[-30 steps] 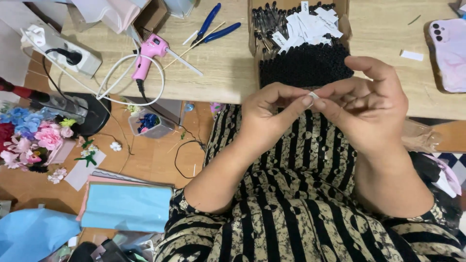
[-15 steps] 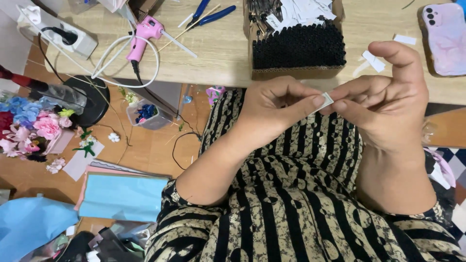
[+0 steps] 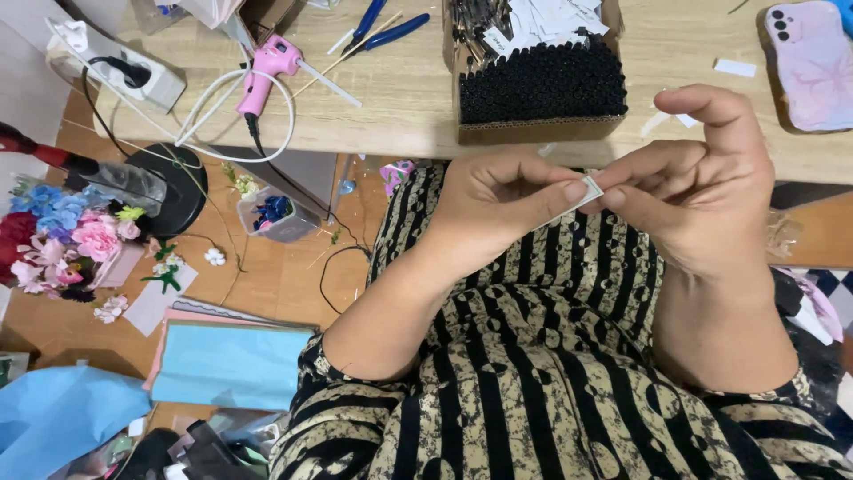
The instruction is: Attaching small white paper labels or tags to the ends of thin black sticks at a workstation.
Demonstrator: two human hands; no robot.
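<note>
Both hands meet above my lap, in front of the table's edge. My left hand (image 3: 498, 204) and my right hand (image 3: 702, 191) together pinch a small white paper strip (image 3: 588, 190) between thumbs and fingertips. The right index finger is raised above the rest. Straight behind the hands stands a cardboard box (image 3: 533, 129) packed with upright thin black sticks (image 3: 538, 84), with white paper tags (image 3: 560, 18) at its back.
On the wooden table (image 3: 418, 98) lie a pink glue gun (image 3: 267, 67), a white power strip (image 3: 120, 67), blue-handled tools (image 3: 391, 27), white slips (image 3: 733, 67) and a phone in a pink case (image 3: 813, 62). Artificial flowers (image 3: 67, 236) and blue paper sheets (image 3: 227, 364) lie on the floor at left.
The view has tilted down a little, so the table sits higher in frame. Both hands stay together on the white strip, and the right index finger has lifted.
</note>
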